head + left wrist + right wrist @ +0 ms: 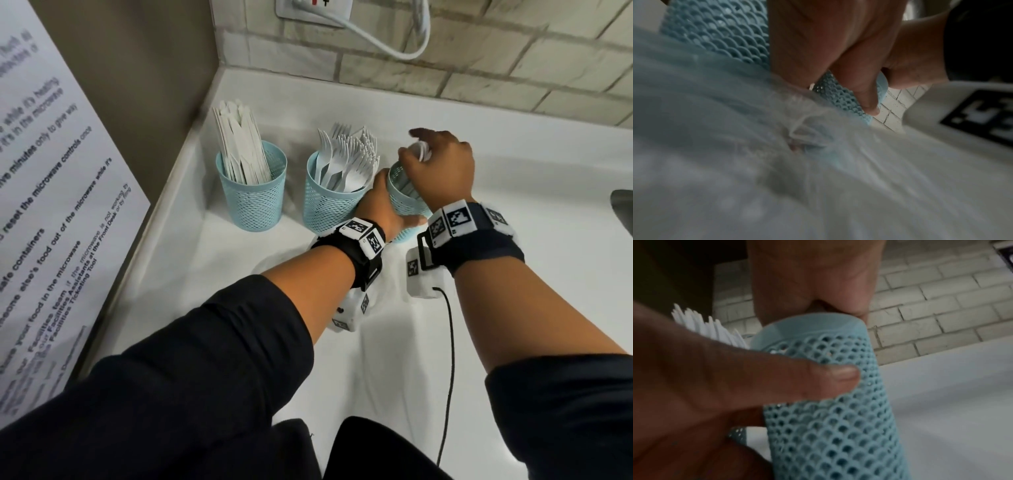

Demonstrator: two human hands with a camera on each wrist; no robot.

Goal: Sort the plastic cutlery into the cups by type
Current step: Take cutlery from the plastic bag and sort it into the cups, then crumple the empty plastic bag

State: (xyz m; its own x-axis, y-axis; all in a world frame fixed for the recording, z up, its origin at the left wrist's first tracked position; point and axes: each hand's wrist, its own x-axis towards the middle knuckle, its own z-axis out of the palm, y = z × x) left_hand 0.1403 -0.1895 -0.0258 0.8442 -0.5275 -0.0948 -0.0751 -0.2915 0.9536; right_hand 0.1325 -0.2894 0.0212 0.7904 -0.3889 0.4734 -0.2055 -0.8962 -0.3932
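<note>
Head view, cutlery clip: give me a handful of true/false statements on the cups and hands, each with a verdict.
1. Three light blue mesh plastic cups stand on the white counter. True.
2. The leftmost light blue mesh cup holds white plastic forks. False: it holds white plastic knives; the white plastic forks are in the middle mesh cup.
3. The left hand grips the rightmost mesh cup. True.
4. The right hand rests flat on the counter. False: it holds white cutlery over the rightmost cup.
5. The middle cup lies tipped over. False: it stands upright.
</note>
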